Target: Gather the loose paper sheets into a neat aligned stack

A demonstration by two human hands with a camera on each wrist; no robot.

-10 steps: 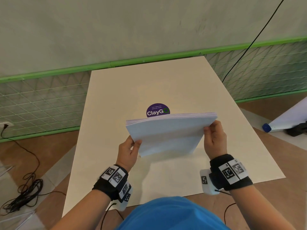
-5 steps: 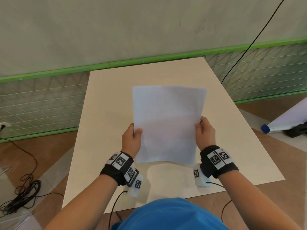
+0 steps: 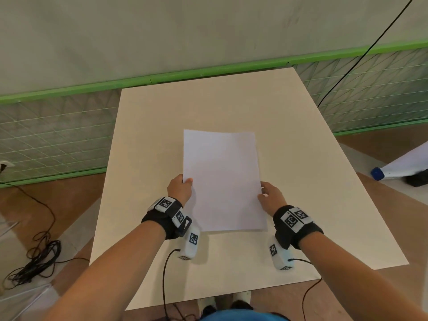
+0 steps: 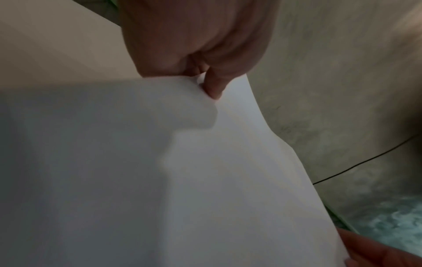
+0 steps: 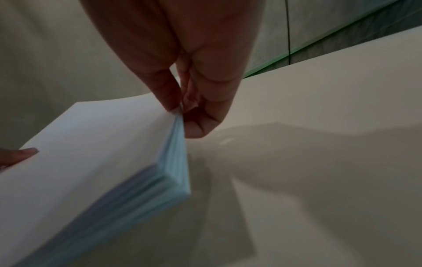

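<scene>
A squared-up stack of white paper sheets (image 3: 222, 179) lies lengthwise on the middle of the cream table (image 3: 289, 135), low and nearly flat. My left hand (image 3: 181, 187) pinches its left edge, thumb on top of the paper stack (image 4: 160, 180). My right hand (image 3: 269, 196) pinches the right edge. In the right wrist view the thumb and fingers (image 5: 196, 126) clamp the stack (image 5: 91, 162), whose bluish sheet edges line up at the near corner. The sticker on the table is hidden under the paper.
The table's far edge meets a green rail (image 3: 208, 72) and mesh fence. A black cable (image 3: 361, 59) hangs at the right, and a coil of cables (image 3: 34, 258) lies on the floor at left. A white roll with a blue cap (image 3: 377, 173) lies at right.
The stack has swung from standing on its edge in the air to lying lengthwise low over the table. Both hands came down with it and now cover the purple sticker.
</scene>
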